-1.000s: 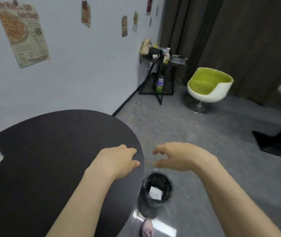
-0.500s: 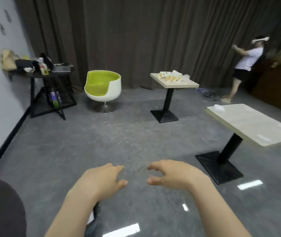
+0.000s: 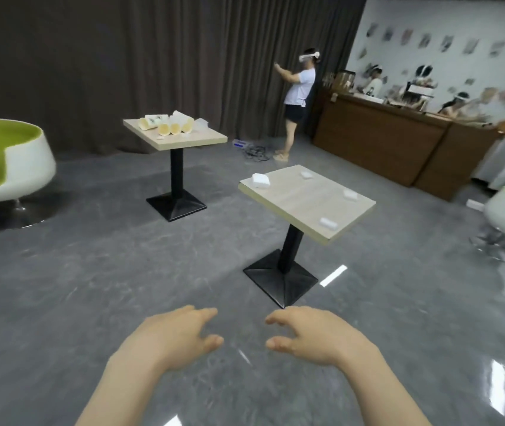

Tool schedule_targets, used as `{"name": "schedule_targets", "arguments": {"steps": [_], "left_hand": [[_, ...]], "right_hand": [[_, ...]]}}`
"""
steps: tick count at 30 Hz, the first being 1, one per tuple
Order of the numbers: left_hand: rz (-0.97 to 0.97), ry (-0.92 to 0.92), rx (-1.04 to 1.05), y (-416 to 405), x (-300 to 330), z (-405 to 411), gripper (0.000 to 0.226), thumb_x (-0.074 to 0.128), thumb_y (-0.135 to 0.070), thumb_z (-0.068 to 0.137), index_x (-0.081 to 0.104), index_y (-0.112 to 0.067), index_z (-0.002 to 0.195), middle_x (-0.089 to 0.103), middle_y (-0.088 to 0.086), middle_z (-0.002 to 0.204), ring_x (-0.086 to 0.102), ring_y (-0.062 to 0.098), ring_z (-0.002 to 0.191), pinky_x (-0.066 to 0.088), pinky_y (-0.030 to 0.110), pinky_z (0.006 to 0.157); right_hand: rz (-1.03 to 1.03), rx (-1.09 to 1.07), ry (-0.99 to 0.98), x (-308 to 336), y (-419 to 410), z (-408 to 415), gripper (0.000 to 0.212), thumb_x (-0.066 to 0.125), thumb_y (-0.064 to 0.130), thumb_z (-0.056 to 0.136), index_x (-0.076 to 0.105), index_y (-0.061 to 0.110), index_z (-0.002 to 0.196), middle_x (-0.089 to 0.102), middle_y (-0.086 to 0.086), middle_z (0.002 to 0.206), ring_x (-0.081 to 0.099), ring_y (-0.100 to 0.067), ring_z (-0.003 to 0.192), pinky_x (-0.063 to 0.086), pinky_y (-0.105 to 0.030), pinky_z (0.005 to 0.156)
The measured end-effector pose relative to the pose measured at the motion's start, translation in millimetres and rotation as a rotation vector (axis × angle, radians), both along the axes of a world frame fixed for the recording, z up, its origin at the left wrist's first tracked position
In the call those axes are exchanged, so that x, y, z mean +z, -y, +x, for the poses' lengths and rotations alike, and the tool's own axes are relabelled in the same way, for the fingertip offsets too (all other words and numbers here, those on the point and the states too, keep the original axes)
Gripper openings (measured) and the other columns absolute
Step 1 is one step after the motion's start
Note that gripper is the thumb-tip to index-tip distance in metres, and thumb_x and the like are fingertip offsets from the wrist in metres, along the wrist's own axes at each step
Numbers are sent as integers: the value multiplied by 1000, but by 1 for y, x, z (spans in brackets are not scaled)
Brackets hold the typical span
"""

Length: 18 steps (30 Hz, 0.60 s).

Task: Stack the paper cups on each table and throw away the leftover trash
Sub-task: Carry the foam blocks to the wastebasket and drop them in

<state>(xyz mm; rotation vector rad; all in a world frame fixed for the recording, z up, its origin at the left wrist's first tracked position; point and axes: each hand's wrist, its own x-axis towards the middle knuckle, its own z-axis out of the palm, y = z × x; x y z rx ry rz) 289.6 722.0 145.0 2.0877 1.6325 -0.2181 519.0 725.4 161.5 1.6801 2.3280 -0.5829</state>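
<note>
- Left hand (image 3: 177,336) and right hand (image 3: 309,336), lower centre: both empty, fingers loosely spread.
- View has swung off the round table — next stops ahead.
- Near table (image 3: 337,207), centre right: four white scraps.
- Far table (image 3: 202,139), upper centre: paper cups (image 3: 166,123) lying tipped.

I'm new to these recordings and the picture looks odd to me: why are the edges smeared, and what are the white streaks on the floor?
Head view: the green chair and the counter at the edges are smeared, probably by head motion; wide-angle distortion tilts the near table; the white streaks look like ceiling lights mirrored in the glossy floor; both hands stay fairly sharp.
</note>
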Motion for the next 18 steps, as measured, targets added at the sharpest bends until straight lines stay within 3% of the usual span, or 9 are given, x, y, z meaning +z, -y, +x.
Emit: {"name": "schedule_targets", "arguments": {"steps": [7, 14, 18], "left_hand": [[-41, -32, -77, -122, -17, 25, 64, 36, -60, 95, 16, -37, 151, 27, -1, 155, 30, 17, 141, 33, 33, 107], [-37, -86, -154, -278, -22, 15, 63, 38, -59, 95, 19, -36, 151, 32, -1, 152, 33, 18, 140, 34, 34, 105], [-18, -103, -205, -364, -20, 16, 62, 37, -57, 95, 21, -35, 151, 35, -1, 147, 40, 19, 135, 38, 34, 102]], "right_hand": [[-87, -118, -19, -30, -96, 39, 50, 49, 55, 91, 41, 39, 137, 46, 10, 141, 42, -13, 130, 37, -33, 103], [-55, -236, -26, -48, -228, 43, 46, 46, 52, 94, 34, 50, 139, 47, 10, 128, 50, -14, 119, 42, -31, 92], [-10, -306, -23, -54, -306, 46, 48, 45, 46, 97, 29, 51, 142, 43, 13, 135, 48, -12, 121, 43, -30, 91]]}}
